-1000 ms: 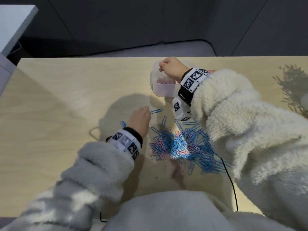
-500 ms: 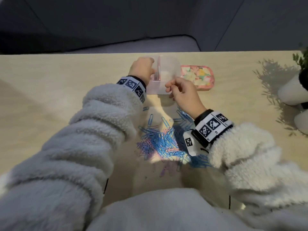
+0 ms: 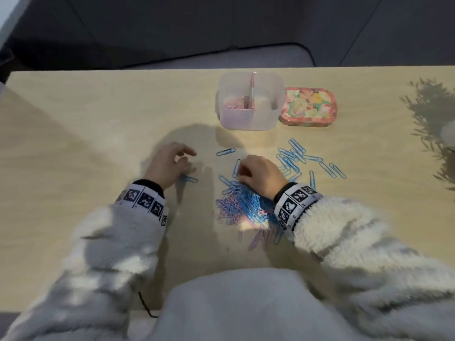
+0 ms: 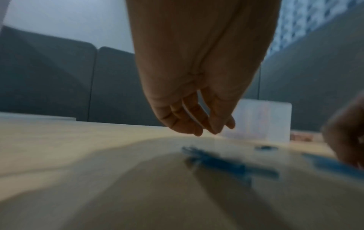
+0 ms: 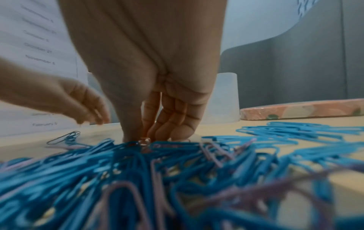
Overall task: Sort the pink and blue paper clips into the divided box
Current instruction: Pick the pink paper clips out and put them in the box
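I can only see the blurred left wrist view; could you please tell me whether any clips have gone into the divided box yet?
Observer: Yes, the divided box holds pink clips in its left compartment; I see none in the right one.
Operator: Thank you. What is the other hand doing?
Observer: The right hand has its fingertips down in the mixed pile; whether it pinches a clip is hidden.
Operator: Is everything unsorted in that pile?
Observer: No, loose blue clips lie scattered on the table to its right.
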A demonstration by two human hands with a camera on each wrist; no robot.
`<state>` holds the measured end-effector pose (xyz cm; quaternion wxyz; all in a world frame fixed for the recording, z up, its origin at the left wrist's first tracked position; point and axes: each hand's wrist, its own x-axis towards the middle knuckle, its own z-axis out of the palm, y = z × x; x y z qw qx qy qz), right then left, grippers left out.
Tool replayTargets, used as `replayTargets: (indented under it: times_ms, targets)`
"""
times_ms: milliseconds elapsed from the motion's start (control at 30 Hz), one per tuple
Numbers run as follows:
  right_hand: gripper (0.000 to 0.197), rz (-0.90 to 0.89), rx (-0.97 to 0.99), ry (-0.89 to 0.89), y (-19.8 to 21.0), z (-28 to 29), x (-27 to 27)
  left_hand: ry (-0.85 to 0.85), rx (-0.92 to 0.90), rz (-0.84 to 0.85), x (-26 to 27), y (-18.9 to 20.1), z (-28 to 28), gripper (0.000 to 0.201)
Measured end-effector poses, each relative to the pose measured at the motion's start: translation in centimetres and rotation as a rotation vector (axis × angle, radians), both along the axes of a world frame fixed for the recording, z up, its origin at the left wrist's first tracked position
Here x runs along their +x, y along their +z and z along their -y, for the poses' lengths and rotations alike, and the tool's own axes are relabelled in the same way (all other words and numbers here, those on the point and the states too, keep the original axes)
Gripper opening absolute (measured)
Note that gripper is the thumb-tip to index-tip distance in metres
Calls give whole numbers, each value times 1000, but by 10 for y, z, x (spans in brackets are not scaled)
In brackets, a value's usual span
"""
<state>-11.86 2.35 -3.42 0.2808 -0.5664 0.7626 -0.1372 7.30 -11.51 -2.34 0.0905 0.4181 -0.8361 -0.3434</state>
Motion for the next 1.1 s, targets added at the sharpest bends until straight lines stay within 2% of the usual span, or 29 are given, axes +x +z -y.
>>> replayTargets:
  times_ms: [100,233,367,467,567,667,733,800,867,933,1000,1100]
  targets:
    - [6,51,19,10,-1,-2,2,-114,-58,119,25,-12,-7,23]
    - [6,48,23,23,-2,-8,3,-41,-26,114,31,-11,-14,21]
    - [11,14,-4,-42,-4,-16,-7,9,56,132,21,-11,-22,8]
    - [12,9,-21,-152,-3,-25,-25,43,212,20,11,-11,-25,8]
    - [16,71,-69,-281,-2,-36,-42,110,366,-178,1,-5,-25,21]
    - [22,170,-91,-414,0,-45,-53,116,404,-219,-7,-1,-24,25]
    - [26,189,-109,-460,1,-50,-57,115,391,-200,-9,-2,-20,23]
    - [25,211,-142,-469,2,-54,-58,116,324,-107,-9,-5,-18,16]
    - [18,254,-161,-473,1,-56,-57,126,146,43,-7,-9,-17,11]
    - [14,239,-161,-457,0,-57,-54,96,-49,150,-8,-12,-22,17]
    - [14,180,-134,-421,-3,-56,-47,2,-131,166,-13,-11,-35,18]
    - [8,76,-41,-331,-3,-47,-35,-263,-121,199,-25,-12,-57,15]
